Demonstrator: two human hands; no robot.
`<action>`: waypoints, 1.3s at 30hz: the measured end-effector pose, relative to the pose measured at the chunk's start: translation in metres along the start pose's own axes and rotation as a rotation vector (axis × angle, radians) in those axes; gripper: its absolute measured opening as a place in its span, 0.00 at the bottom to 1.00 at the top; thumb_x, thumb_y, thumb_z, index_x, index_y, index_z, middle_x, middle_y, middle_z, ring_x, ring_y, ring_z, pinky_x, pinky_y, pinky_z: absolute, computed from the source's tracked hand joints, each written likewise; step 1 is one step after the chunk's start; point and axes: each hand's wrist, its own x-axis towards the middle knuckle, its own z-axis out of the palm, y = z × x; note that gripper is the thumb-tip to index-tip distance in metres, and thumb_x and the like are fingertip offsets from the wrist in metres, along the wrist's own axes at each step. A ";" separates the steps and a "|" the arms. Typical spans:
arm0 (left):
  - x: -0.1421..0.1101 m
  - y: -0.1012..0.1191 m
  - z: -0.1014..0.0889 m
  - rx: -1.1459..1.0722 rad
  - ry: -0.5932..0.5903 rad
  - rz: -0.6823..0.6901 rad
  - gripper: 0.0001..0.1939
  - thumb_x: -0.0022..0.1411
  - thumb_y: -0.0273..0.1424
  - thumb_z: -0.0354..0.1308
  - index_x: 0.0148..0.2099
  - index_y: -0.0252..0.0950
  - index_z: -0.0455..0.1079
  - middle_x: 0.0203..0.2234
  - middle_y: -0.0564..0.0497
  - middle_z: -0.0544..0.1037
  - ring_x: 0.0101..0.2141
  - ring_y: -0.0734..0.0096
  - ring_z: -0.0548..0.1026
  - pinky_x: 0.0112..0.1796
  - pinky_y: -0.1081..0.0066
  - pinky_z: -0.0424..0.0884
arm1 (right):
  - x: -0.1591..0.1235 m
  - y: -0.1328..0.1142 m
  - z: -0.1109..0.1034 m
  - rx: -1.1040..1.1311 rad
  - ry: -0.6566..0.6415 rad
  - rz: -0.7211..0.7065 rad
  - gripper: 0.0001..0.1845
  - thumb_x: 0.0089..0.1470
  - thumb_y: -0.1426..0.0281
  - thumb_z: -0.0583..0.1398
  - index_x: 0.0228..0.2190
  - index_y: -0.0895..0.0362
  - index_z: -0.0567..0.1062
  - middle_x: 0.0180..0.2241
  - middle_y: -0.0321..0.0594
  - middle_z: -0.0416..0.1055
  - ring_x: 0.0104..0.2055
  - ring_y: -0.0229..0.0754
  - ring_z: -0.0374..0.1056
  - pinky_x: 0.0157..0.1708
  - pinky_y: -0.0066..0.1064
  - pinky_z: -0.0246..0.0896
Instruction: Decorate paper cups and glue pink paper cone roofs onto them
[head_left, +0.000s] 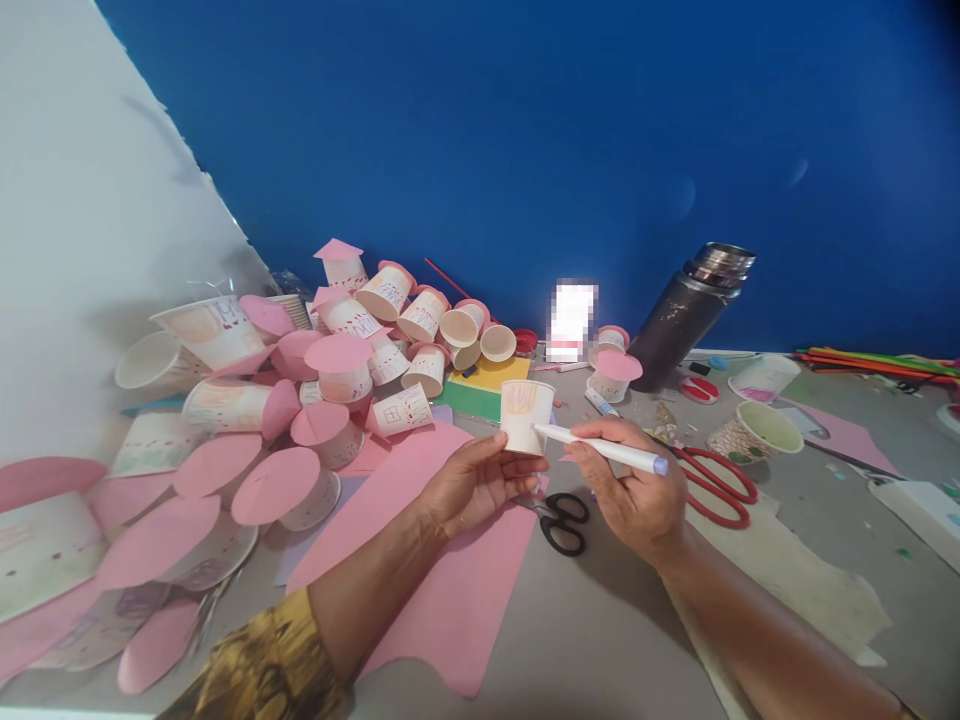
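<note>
In the middle of the head view, my left hand [476, 488] grips a white paper cup [526, 405] upright by its lower part. Light orange colouring marks the upper wall of the cup. My right hand [637, 490] is closed around a white marker [619, 452] with a purple end. The marker's tip lies at the cup's right side; whether it touches the wall I cannot tell. Beneath the hands, black-handled scissors [564, 522] rest by a large pink paper sheet [457, 590].
Many decorated paper cups with pink paper tops [337, 360] crowd the left side. A dark steel flask [686, 320] leans at the back right. Red-handled scissors [720, 490], a patterned cup [754, 432] and coloured pipe cleaners [877, 360] lie to the right. A bright phone [571, 320] stands behind.
</note>
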 end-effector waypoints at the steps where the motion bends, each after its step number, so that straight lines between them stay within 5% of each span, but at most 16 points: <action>1: 0.000 0.000 0.000 -0.004 -0.010 0.002 0.18 0.65 0.37 0.61 0.48 0.25 0.78 0.41 0.32 0.83 0.42 0.55 0.80 0.47 0.60 0.72 | 0.000 0.000 0.000 0.002 -0.003 0.008 0.02 0.62 0.71 0.61 0.37 0.54 0.75 0.32 0.39 0.80 0.30 0.42 0.76 0.31 0.31 0.71; 9: -0.002 0.002 0.000 -0.018 -0.138 -0.028 0.21 0.65 0.39 0.61 0.49 0.25 0.78 0.40 0.34 0.83 0.40 0.55 0.80 0.49 0.58 0.70 | -0.001 0.001 -0.002 0.019 -0.006 0.014 0.01 0.63 0.71 0.61 0.37 0.54 0.75 0.33 0.37 0.79 0.31 0.40 0.76 0.33 0.30 0.70; 39: -0.001 0.003 -0.002 -0.084 -0.178 -0.035 0.23 0.66 0.39 0.59 0.50 0.22 0.77 0.41 0.34 0.83 0.43 0.55 0.79 0.51 0.57 0.69 | -0.001 0.001 -0.005 0.047 0.005 0.040 0.03 0.62 0.72 0.61 0.37 0.52 0.75 0.31 0.35 0.78 0.30 0.41 0.77 0.30 0.32 0.69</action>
